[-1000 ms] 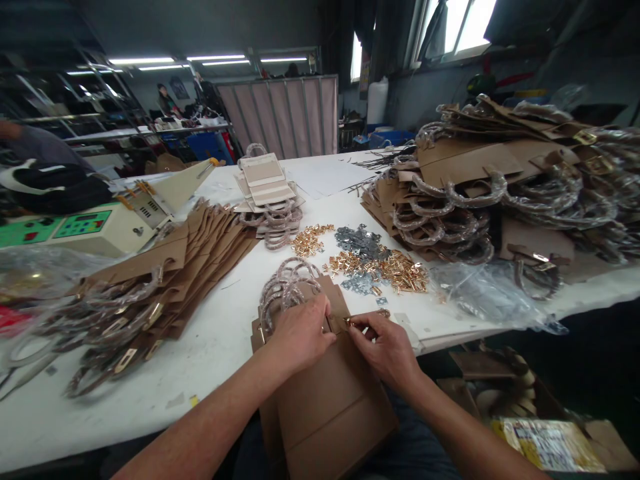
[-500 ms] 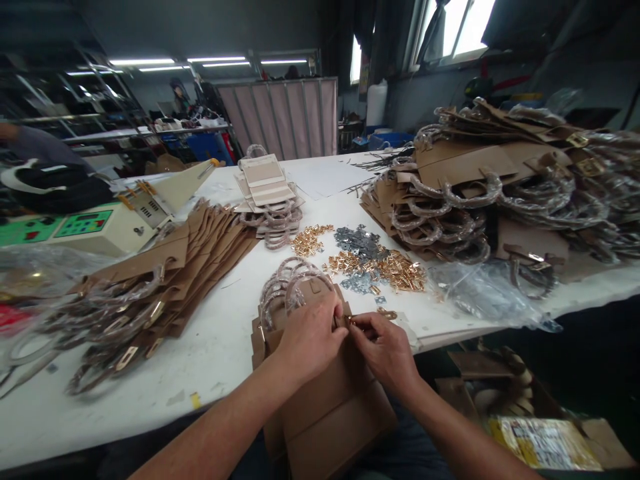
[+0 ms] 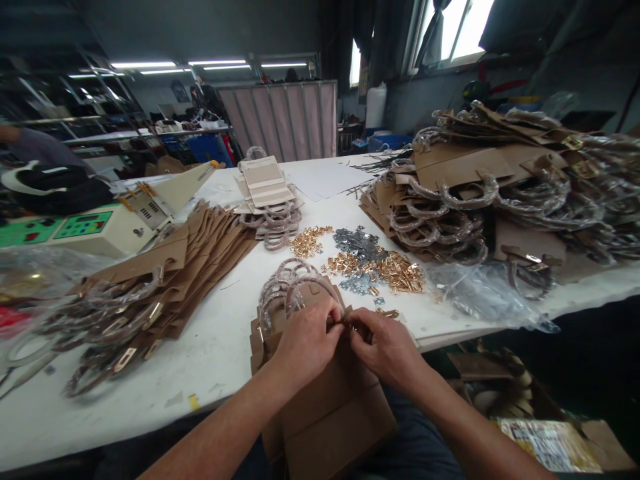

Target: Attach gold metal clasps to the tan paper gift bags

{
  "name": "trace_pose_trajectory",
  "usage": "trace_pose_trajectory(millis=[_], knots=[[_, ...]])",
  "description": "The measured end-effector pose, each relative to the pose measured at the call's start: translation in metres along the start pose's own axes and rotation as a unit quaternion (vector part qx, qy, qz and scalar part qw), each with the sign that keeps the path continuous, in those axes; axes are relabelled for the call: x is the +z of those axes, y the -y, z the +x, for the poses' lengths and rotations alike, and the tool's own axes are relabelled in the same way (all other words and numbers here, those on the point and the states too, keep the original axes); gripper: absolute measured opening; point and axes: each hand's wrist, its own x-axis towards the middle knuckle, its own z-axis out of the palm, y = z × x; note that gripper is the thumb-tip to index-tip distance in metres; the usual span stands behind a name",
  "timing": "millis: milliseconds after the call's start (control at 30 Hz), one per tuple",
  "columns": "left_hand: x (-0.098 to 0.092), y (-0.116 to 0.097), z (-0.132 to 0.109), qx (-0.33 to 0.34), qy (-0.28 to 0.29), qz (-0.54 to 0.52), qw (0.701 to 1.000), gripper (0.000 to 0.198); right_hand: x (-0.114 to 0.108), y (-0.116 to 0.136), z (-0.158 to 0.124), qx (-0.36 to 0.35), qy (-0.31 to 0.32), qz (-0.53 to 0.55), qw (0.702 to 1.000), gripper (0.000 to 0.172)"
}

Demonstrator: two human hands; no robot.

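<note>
Head view, left to right: the left hand point(image 3: 307, 350) grips the top edge of a stiff, light-looking brown card bag point(image 3: 325, 420) with clear-wrapped loop handles, resting at the white table's point(image 3: 200, 373) edge. The right hand's point(image 3: 385, 350) fingertips pinch a tiny, slippery-looking gold metal fitting point(image 3: 344, 321) against it. Beyond lies a crumpled clear plastic bag point(image 3: 480, 297); below right, an open cardboard box point(image 3: 550, 443) holds brown pieces.

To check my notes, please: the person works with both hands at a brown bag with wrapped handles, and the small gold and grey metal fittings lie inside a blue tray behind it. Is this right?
No: the gold and grey metal fittings lie loose on the white table, not in a blue tray, as the head view shows. The rest is right: the left hand and right hand work at the brown bag.
</note>
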Motion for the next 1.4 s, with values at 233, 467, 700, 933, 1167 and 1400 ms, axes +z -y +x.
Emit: trace_pose_trajectory(millis=[233, 467, 700, 933, 1167, 1400], knots=[[0.001, -0.004, -0.001, 0.001, -0.036, -0.010, 0.999, 0.021, -0.007, 0.003, 0.004, -0.003, 0.011, -0.007, 1.000, 0.009], [0.005, -0.003, -0.003, 0.012, -0.050, -0.008, 0.999, 0.021, -0.008, -0.001, 0.003, -0.010, 0.015, 0.014, 1.000, 0.011], [0.006, -0.002, -0.007, 0.053, -0.053, 0.000, 0.997, 0.020, -0.013, 0.003, 0.005, -0.020, 0.036, 0.017, 0.999, 0.012], [0.000, -0.002, -0.009, 0.082, -0.063, -0.014, 0.995, 0.022, -0.015, 0.004, 0.011, 0.023, 0.070, 0.192, 0.979, 0.008], [-0.005, -0.003, -0.014, 0.081, -0.058, -0.030, 0.995, 0.023, -0.006, -0.013, 0.020, 0.106, 0.095, 0.314, 0.939, 0.056], [-0.050, -0.006, -0.020, 0.074, -0.057, -0.077, 0.993, 0.022, -0.025, -0.020, 0.007, 0.136, -0.030, 0.444, 0.885, 0.051]])
